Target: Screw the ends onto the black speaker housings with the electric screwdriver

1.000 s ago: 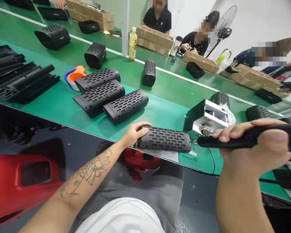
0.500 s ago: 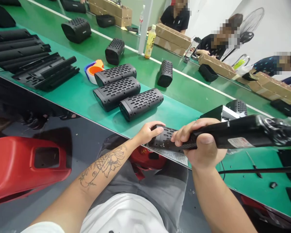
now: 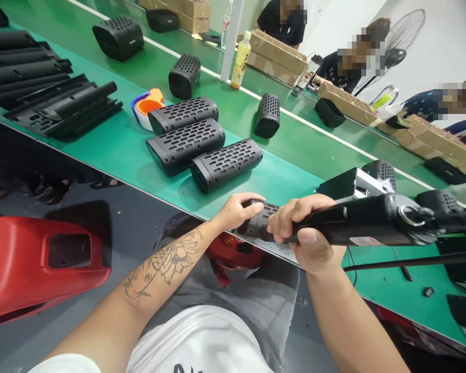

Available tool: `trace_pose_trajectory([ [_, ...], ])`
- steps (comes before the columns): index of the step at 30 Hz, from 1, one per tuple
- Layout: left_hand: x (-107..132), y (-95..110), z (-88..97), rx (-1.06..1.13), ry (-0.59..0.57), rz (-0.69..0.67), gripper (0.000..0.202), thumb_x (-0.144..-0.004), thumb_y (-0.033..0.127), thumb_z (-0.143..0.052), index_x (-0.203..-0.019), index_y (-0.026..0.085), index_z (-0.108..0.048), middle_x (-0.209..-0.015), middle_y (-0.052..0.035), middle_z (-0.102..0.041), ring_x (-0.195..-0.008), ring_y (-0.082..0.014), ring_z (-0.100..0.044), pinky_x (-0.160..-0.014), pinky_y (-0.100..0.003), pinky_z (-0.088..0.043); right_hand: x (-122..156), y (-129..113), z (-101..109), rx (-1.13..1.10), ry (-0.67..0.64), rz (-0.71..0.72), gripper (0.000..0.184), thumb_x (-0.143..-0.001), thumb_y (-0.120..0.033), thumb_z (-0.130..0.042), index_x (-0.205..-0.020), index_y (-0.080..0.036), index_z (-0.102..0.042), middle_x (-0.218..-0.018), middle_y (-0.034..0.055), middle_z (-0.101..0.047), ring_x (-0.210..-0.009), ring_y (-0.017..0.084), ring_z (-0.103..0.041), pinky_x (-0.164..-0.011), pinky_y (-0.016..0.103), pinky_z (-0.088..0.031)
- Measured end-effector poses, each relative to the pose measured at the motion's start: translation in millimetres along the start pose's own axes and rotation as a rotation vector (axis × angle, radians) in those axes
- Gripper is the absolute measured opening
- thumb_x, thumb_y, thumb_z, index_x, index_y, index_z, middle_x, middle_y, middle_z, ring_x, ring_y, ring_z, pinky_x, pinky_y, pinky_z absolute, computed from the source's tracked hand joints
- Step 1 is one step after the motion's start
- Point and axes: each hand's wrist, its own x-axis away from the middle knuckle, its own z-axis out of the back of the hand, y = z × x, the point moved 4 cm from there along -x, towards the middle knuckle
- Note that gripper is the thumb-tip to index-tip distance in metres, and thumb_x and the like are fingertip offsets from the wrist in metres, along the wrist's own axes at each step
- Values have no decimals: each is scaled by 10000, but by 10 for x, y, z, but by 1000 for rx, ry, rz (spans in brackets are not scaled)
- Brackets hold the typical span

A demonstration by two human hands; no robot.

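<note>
My left hand (image 3: pixel 238 211) is closed on the left end of a black speaker (image 3: pixel 259 221) with a slotted grille, which lies at the bench's near edge. My right hand (image 3: pixel 306 230) wraps round a black electric screwdriver (image 3: pixel 357 220), held almost level above the speaker's right part. The tool's tip is hidden behind my fingers. From its rear end a coiled attachment runs off to the right. Three similar speakers, including the nearest one (image 3: pixel 227 165), lie together just beyond my left hand.
Black curved shells (image 3: pixel 27 72) are piled at the left beside a tape roll (image 3: pixel 147 108). More speakers sit on the green belt (image 3: pixel 233 111), near a yellow-labelled bottle (image 3: pixel 241 61). A metal-and-black box (image 3: pixel 345 184) stands beyond my right hand. People sit opposite behind cardboard boxes (image 3: pixel 274 57).
My right hand and the screwdriver have shifted a little left along the speaker, and the tool's rear end has dropped. My left hand keeps its hold. The view has turned slightly.
</note>
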Motion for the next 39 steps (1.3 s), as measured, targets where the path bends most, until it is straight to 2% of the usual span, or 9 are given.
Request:
trace_pose_trajectory([
  [5,-26,28,8,-28,-18,-15,409,-953,538,-817,-1144,187,-904,-1255,-110,-915,-1236,-344,-838,-1172,-459,-641,75,47,-13,38,-66,-21,269,-970,-431,-953,-959,-264,-743,-721,-34,-738,-575,159,-674,-653,362,-647],
  [9,73,83,112,-49,-69,-14,602,-966,629,-821,-1362,176,-841,-1431,-154,-850,-1348,-368,-797,-1217,-481,-623,52,-188,156,43,103,38,266,-962,-466,-944,-983,-257,-781,-685,-38,-728,-542,173,-682,-618,380,-663],
  [13,339,180,189,-317,-266,-58,1173,-676,479,-1078,-1719,264,-587,-1706,-155,-662,-1524,-429,-691,-1327,-546,-565,-4,-566,925,236,482,224,181,-949,-395,-889,-970,-241,-795,-620,-53,-682,-482,172,-627,-526,362,-630],
  [16,463,188,184,-416,-222,-68,1119,-673,366,-1056,-1686,305,-584,-1683,-131,-664,-1534,-417,-684,-1365,-550,-544,22,-675,1695,536,762,291,48,-937,-209,-844,-905,-209,-808,-642,-24,-700,-519,166,-669,-543,326,-608],
  [19,354,112,38,-365,-58,-3,1085,-672,393,-1053,-1645,300,-582,-1621,-133,-694,-1507,-423,-694,-1351,-582,-547,77,-560,2262,609,837,258,182,-924,-172,-851,-779,-228,-756,-601,-18,-663,-503,164,-645,-530,325,-592],
  [23,-314,29,-413,-291,202,32,1113,-695,419,-1078,-1656,272,-537,-1573,-152,-693,-1475,-412,-696,-1316,-569,-549,192,-374,2513,562,858,224,239,-930,-280,-841,-753,-256,-682,-575,-45,-631,-461,177,-617,-475,348,-578],
  [32,-2755,-230,-1747,-367,395,44,1070,-812,225,-1038,-1690,143,-431,-1689,-279,-543,-1671,-408,-510,-1431,-494,-364,361,-412,2428,450,823,156,211,-855,-350,-885,-849,-226,-714,-589,-55,-669,-453,175,-638,-502,350,-609],
  [36,-3240,-314,-1853,-512,324,49,999,-869,302,-1003,-1678,110,-449,-1731,-324,-519,-1737,-452,-425,-1467,-580,-270,539,-526,2447,326,779,140,170,-881,-335,-910,-910,-245,-768,-625,-43,-697,-481,177,-657,-541,373,-651],
  [39,-3388,-209,-1574,-609,356,-58,845,-993,344,-902,-1680,134,-456,-1858,-309,-393,-1841,-436,-207,-1501,-640,-105,711,-657,2523,278,776,158,128,-836,-334,-918,-917,-270,-842,-608,-10,-697,-447,208,-646,-500,423,-649],
])
